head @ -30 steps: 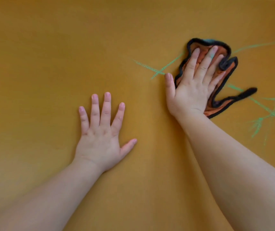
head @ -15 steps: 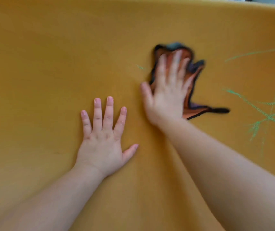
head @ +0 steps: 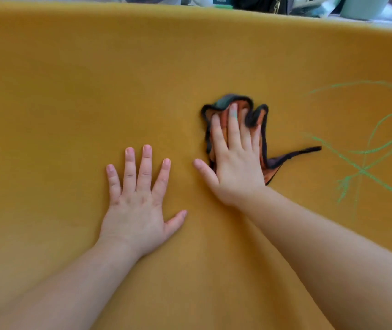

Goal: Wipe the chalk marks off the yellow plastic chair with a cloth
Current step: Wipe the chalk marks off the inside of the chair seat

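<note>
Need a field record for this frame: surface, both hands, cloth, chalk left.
surface: yellow chair, fills most of the view
left hand: flat on the chair, fingers spread, holds nothing
right hand: flat on the cloth, fingers straight, pressing it down
cloth: orange, black edge, bunched under the right hand
chalk marks: green lines right of the cloth, not yet wiped

Soft, even daylight falls across the yellow chair (head: 71, 91), brightest toward the upper right, where the clutter (head: 285, 3) beyond its far edge is washed out and out of focus. Faint shadows sit close beneath the left hand (head: 138, 206) and the right hand (head: 235, 167). The wide lens bows the chair's far edge, and the forearms (head: 333, 270) turn soft toward the bottom corners.
</note>
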### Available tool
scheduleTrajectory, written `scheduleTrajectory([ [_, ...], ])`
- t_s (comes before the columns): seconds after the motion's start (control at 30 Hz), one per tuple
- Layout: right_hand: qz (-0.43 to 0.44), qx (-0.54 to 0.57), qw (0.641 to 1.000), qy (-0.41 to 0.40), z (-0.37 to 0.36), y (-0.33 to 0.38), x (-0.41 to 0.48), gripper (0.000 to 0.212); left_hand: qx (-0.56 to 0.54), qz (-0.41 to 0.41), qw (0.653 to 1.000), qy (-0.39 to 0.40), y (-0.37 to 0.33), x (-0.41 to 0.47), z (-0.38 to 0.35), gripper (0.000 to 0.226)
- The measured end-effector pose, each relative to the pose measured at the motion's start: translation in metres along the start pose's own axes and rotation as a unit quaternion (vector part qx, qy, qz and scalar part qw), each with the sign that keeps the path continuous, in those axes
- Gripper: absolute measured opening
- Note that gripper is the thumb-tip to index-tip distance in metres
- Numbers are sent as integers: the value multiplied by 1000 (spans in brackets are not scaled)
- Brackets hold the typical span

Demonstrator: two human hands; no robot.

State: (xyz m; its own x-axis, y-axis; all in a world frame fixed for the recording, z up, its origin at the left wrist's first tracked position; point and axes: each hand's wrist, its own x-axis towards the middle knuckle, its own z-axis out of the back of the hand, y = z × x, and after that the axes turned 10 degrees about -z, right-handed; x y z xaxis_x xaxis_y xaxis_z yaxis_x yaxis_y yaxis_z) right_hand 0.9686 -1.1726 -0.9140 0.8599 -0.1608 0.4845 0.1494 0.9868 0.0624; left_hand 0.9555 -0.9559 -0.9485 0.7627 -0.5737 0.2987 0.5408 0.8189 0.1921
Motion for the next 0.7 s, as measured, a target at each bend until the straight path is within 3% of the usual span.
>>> scheduleTrajectory([
  [0.07, 64, 8, 998, 15, 3, 1, -24, 78, -1, 2, 1000, 3, 0, 0, 1, 107],
  [0.2, 131, 30, 989, -60, 10, -30, -26, 39, 3, 5, 1000, 6, 0, 1, 0, 106],
  [0.43, 66, -4, 983, -169, -10, -42, -29, 31, 1, 2, 1000, 7, 0, 1, 0, 106],
  [0.5, 22, 14, 987, -158, -11, -44, -25, 36, 1, 3, 1000, 9, 0, 0, 0, 106],
  [0.7, -178, 65, 976, -108, 10, -29, 42, 83, 3, 0, 1000, 2, 0, 0, -1, 105],
])
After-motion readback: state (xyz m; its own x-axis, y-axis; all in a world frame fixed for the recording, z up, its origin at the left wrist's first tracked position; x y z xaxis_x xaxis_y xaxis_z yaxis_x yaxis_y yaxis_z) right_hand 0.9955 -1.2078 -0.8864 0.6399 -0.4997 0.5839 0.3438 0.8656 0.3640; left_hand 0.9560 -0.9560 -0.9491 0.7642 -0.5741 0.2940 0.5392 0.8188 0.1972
